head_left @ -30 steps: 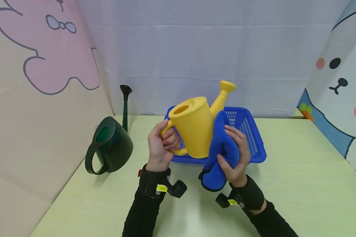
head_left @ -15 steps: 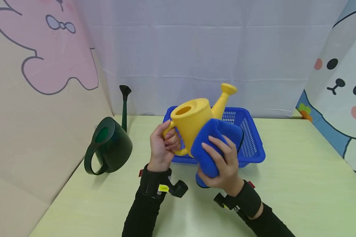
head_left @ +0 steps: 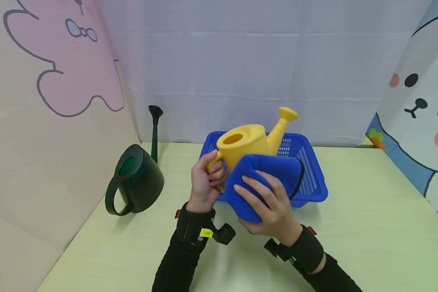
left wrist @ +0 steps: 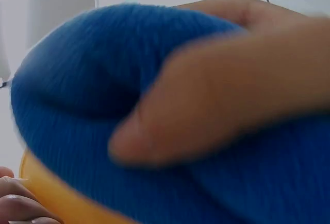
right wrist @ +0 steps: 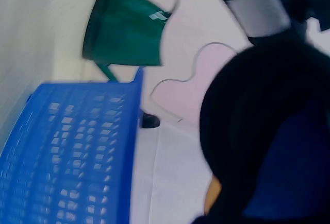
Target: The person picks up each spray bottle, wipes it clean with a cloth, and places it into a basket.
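In the head view my left hand (head_left: 209,178) grips the handle of a yellow watering can (head_left: 253,140), its spout up to the right. My right hand (head_left: 271,202) holds a bunched blue cloth (head_left: 241,182) with dark edging, up against the can's near side, so the can's lower body is hidden. From the left wrist view, the right thumb presses into the fold of the cloth (left wrist: 93,80), and a strip of the yellow can (left wrist: 67,193) shows below it. Close up in the right wrist view, the cloth (right wrist: 299,167) fills the right side.
A blue perforated basket (head_left: 315,182) stands on the table (head_left: 368,227) behind the yellow can. To the left is a dark green watering can (head_left: 146,182), spout pointing up. A white curtain (head_left: 219,73) hangs at the back.
My right hand has turned over and moved left with the cloth, from the can's right side across its front. The yellow can has shifted slightly right and down in my left hand.
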`<state>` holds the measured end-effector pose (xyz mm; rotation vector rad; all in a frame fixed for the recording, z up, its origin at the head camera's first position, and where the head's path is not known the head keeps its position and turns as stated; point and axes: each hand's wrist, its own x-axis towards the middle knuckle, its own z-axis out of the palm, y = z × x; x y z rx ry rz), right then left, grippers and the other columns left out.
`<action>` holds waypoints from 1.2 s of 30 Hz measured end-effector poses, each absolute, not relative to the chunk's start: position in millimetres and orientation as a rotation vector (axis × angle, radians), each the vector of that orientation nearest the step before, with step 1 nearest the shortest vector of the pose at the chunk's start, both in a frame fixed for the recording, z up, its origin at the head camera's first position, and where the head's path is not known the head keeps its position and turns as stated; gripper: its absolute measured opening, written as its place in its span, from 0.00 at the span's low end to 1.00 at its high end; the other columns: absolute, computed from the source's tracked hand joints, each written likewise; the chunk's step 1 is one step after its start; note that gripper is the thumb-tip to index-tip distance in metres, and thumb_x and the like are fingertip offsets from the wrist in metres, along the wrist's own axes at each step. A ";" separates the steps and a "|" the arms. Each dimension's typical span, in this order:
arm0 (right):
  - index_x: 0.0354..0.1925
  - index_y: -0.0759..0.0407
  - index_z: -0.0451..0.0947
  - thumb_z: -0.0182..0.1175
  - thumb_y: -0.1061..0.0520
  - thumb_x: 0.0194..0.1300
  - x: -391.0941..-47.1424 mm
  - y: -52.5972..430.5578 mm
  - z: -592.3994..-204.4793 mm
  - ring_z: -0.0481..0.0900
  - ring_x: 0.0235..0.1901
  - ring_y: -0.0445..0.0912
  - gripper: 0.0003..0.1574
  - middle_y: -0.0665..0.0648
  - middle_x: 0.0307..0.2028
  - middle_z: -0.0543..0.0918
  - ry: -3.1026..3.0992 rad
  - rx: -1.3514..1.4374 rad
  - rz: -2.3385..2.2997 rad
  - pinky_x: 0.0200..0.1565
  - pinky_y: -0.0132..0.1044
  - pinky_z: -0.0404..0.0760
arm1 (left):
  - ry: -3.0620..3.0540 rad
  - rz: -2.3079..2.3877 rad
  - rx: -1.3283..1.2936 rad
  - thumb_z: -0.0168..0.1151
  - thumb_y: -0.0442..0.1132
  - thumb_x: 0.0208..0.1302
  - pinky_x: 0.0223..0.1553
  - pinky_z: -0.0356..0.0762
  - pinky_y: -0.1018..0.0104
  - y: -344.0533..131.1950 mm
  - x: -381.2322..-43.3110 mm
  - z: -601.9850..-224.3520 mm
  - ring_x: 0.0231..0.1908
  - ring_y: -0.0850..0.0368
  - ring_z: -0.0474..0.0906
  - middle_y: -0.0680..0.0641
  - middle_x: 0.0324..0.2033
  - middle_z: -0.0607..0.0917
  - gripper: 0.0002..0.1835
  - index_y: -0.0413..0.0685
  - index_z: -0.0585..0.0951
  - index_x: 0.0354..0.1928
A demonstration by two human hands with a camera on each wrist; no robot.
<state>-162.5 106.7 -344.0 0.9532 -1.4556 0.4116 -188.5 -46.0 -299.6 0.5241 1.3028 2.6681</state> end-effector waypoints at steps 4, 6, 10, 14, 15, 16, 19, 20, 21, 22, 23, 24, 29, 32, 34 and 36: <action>0.38 0.65 0.76 0.56 0.45 0.49 -162.3 116.6 -337.6 0.71 0.44 0.62 0.26 0.68 0.40 0.76 -1.435 0.939 0.716 0.52 0.46 0.70 | 1.320 2.635 0.529 0.35 0.43 0.65 0.12 0.43 0.72 -45.4 -188.2 -298.8 0.06 0.65 0.51 0.59 0.04 0.58 0.23 0.54 0.56 0.10; 0.39 0.67 0.75 0.58 0.45 0.49 -162.2 122.9 -334.7 0.71 0.46 0.60 0.28 0.68 0.42 0.76 -1.434 0.912 0.885 0.55 0.44 0.69 | 1.320 2.626 0.517 0.35 0.43 0.65 0.12 0.45 0.72 -45.4 -187.8 -298.1 0.06 0.65 0.52 0.59 0.04 0.59 0.23 0.54 0.57 0.10; 0.44 0.72 0.73 0.59 0.52 0.49 -161.0 134.5 -330.7 0.71 0.49 0.55 0.28 0.62 0.49 0.75 -1.446 0.854 1.206 0.54 0.39 0.70 | 1.326 2.604 0.506 0.35 0.43 0.65 0.11 0.48 0.73 -45.5 -187.1 -296.8 0.06 0.65 0.53 0.60 0.04 0.60 0.22 0.55 0.58 0.10; 0.48 0.73 0.70 0.56 0.61 0.46 -160.6 139.9 -330.1 0.70 0.52 0.54 0.29 0.57 0.53 0.74 -1.478 0.803 1.372 0.54 0.37 0.70 | 1.334 2.595 0.516 0.35 0.43 0.65 0.12 0.46 0.73 -45.6 -186.8 -296.4 0.06 0.65 0.52 0.59 0.04 0.59 0.22 0.55 0.57 0.10; 0.48 0.73 0.70 0.57 0.61 0.46 -161.3 140.1 -330.5 0.70 0.52 0.54 0.29 0.57 0.53 0.74 -1.485 0.796 1.362 0.54 0.37 0.70 | 1.336 2.597 0.521 0.35 0.43 0.65 0.12 0.46 0.72 -45.7 -186.7 -296.5 0.06 0.65 0.52 0.59 0.04 0.59 0.22 0.55 0.57 0.10; 0.48 0.73 0.70 0.57 0.60 0.47 -162.2 139.9 -330.9 0.70 0.51 0.55 0.29 0.58 0.53 0.74 -1.491 0.790 1.333 0.54 0.37 0.70 | 1.340 2.598 0.524 0.35 0.43 0.65 0.12 0.45 0.72 -45.8 -186.7 -296.8 0.06 0.65 0.52 0.59 0.04 0.59 0.22 0.54 0.57 0.10; 0.45 0.73 0.72 0.59 0.51 0.49 -164.8 137.0 -332.3 0.71 0.49 0.57 0.30 0.65 0.49 0.75 -1.492 0.787 1.160 0.53 0.38 0.71 | 1.354 2.603 0.527 0.36 0.43 0.65 0.12 0.44 0.71 -46.1 -186.5 -297.5 0.06 0.65 0.52 0.59 0.04 0.58 0.22 0.54 0.57 0.10; 0.43 0.72 0.73 0.59 0.48 0.50 -165.3 135.6 -332.7 0.72 0.48 0.58 0.31 0.67 0.48 0.75 -1.488 0.787 1.093 0.53 0.38 0.71 | 1.358 2.605 0.528 0.36 0.43 0.65 0.12 0.44 0.71 -46.1 -186.5 -297.7 0.06 0.65 0.51 0.59 0.04 0.58 0.23 0.54 0.57 0.10; 0.42 0.72 0.73 0.58 0.46 0.50 -165.4 133.9 -333.0 0.72 0.48 0.59 0.31 0.69 0.46 0.75 -1.487 0.788 1.031 0.53 0.39 0.71 | 1.361 2.606 0.528 0.36 0.43 0.65 0.12 0.43 0.71 -46.1 -186.4 -297.9 0.06 0.65 0.51 0.59 0.05 0.58 0.23 0.54 0.56 0.10; 0.42 0.71 0.74 0.58 0.45 0.51 -164.9 132.0 -333.1 0.71 0.47 0.60 0.31 0.71 0.45 0.75 -1.487 0.788 0.974 0.54 0.39 0.70 | 1.366 2.606 0.528 0.36 0.43 0.65 0.12 0.43 0.71 -46.1 -186.3 -298.0 0.06 0.65 0.51 0.59 0.04 0.58 0.23 0.54 0.56 0.10; 0.41 0.70 0.74 0.57 0.44 0.51 -164.1 130.0 -333.2 0.71 0.47 0.60 0.30 0.71 0.44 0.74 -1.486 0.792 0.923 0.54 0.40 0.70 | 1.370 2.606 0.526 0.36 0.43 0.65 0.12 0.43 0.70 -46.0 -186.1 -298.0 0.06 0.65 0.51 0.60 0.05 0.58 0.23 0.54 0.56 0.10; 0.40 0.69 0.74 0.57 0.44 0.51 -163.3 127.9 -333.3 0.71 0.46 0.61 0.30 0.72 0.44 0.74 -1.486 0.798 0.875 0.55 0.41 0.69 | 1.369 2.606 0.525 0.37 0.43 0.65 0.12 0.42 0.70 -45.9 -186.0 -298.0 0.06 0.65 0.51 0.60 0.05 0.58 0.23 0.54 0.56 0.10; 0.41 0.64 0.76 0.55 0.46 0.50 -158.8 116.9 -336.4 0.69 0.46 0.63 0.27 0.69 0.43 0.75 -1.499 0.859 0.639 0.54 0.48 0.68 | 1.369 2.608 0.494 0.37 0.43 0.65 0.13 0.42 0.72 -43.2 -185.4 -298.6 0.07 0.66 0.51 0.60 0.05 0.58 0.22 0.54 0.56 0.10; 0.43 0.61 0.76 0.53 0.45 0.49 -156.4 111.6 -340.2 0.69 0.46 0.62 0.27 0.66 0.45 0.76 -1.530 0.905 0.471 0.48 0.52 0.71 | 1.352 2.609 0.476 0.38 0.43 0.65 0.11 0.44 0.76 -41.1 -184.6 -299.5 0.07 0.68 0.52 0.61 0.06 0.59 0.21 0.54 0.57 0.11; 0.45 0.60 0.75 0.52 0.44 0.49 -155.3 108.9 -342.5 0.69 0.47 0.62 0.28 0.65 0.46 0.76 -1.548 0.933 0.379 0.45 0.54 0.72 | 1.319 2.605 0.480 0.38 0.42 0.65 0.10 0.45 0.78 -40.2 -183.6 -300.0 0.07 0.69 0.53 0.61 0.07 0.59 0.21 0.53 0.58 0.12; 0.45 0.59 0.75 0.52 0.43 0.49 -154.6 107.4 -343.8 0.69 0.48 0.61 0.29 0.64 0.47 0.76 -1.563 0.947 0.334 0.43 0.55 0.73 | 1.294 2.603 0.481 0.38 0.42 0.65 0.10 0.47 0.79 -39.8 -183.0 -300.8 0.08 0.70 0.53 0.61 0.07 0.60 0.20 0.53 0.58 0.13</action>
